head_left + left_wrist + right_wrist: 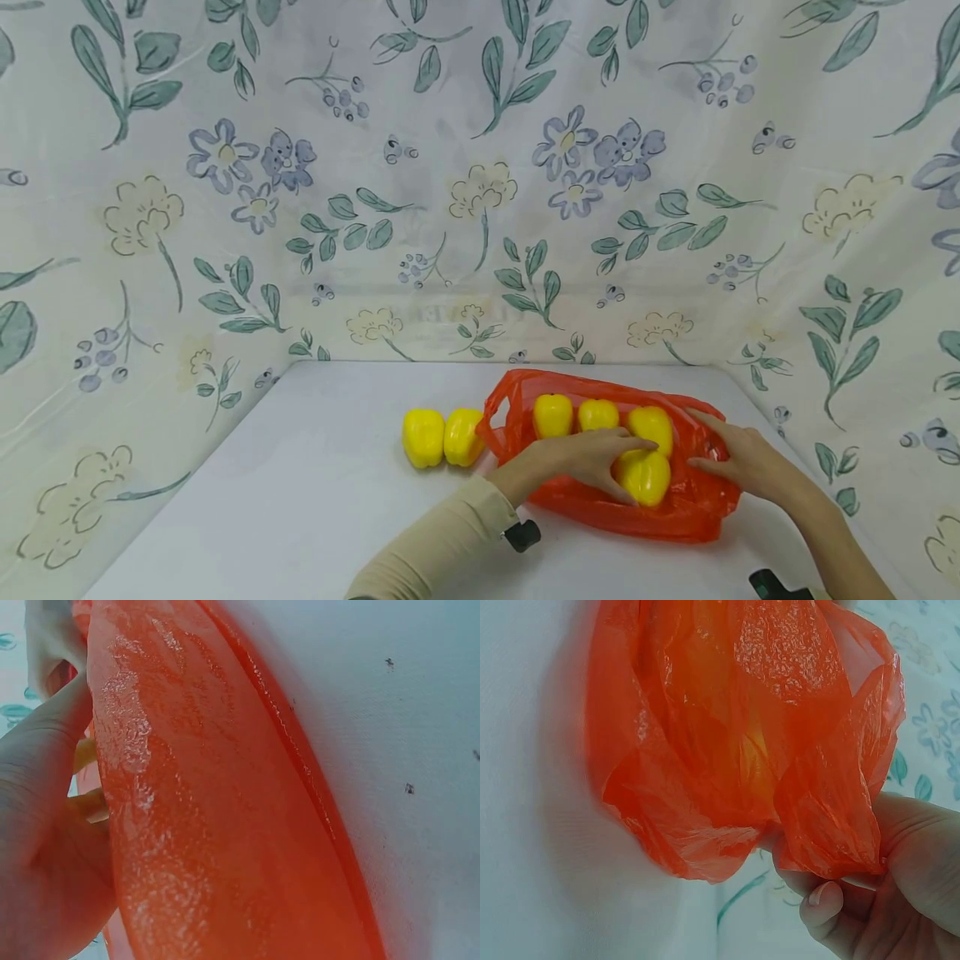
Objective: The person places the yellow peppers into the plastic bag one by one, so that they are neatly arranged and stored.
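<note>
A red plastic bag [600,521] lies on its side on the white table, with several yellow bell peppers [552,415] inside it. My left hand [588,457] reaches over the bag and grips the nearest yellow bell pepper [647,482] between thumb and fingers. In the left wrist view the bag's wall [202,795] hides that pepper. At the bag's right end my right hand [738,458] holds the plastic. The right wrist view shows the right hand [900,892] with fingers curled and crumpled red plastic [829,832] pinched in them.
Two more yellow bell peppers, one at the left [423,437] and one beside the bag's handle [462,437], sit side by side on the white table [300,500]. Behind the table hangs a floral-patterned cloth [420,250], which also covers both sides.
</note>
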A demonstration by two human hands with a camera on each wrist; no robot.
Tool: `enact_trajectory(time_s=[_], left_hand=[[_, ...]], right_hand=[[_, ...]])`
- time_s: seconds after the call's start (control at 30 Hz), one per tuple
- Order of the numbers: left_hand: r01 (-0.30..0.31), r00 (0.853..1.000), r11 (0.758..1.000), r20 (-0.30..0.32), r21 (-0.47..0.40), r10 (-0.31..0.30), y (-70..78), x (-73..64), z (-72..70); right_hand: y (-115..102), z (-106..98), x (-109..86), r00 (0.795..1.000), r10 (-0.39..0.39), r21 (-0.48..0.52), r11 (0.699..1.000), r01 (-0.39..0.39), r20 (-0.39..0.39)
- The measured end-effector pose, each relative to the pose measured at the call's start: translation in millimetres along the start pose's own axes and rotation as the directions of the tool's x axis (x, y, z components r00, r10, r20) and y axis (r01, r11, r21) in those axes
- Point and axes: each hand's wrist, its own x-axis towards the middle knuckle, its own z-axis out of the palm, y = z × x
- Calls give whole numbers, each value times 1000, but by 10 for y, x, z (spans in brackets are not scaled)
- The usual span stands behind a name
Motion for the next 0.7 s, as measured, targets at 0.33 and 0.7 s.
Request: enact_trajectory(time_s=[0.33,0.7], left_hand=[[-21,1000,1000,-9,14,21,-40,6,38],[32,997,992,-63,-126,-40,-150,-325,-113]], right_hand=[[16,5,1,1000,-5,5,1000,5,1],[20,3,5,1000,12,31,999,-13,12]])
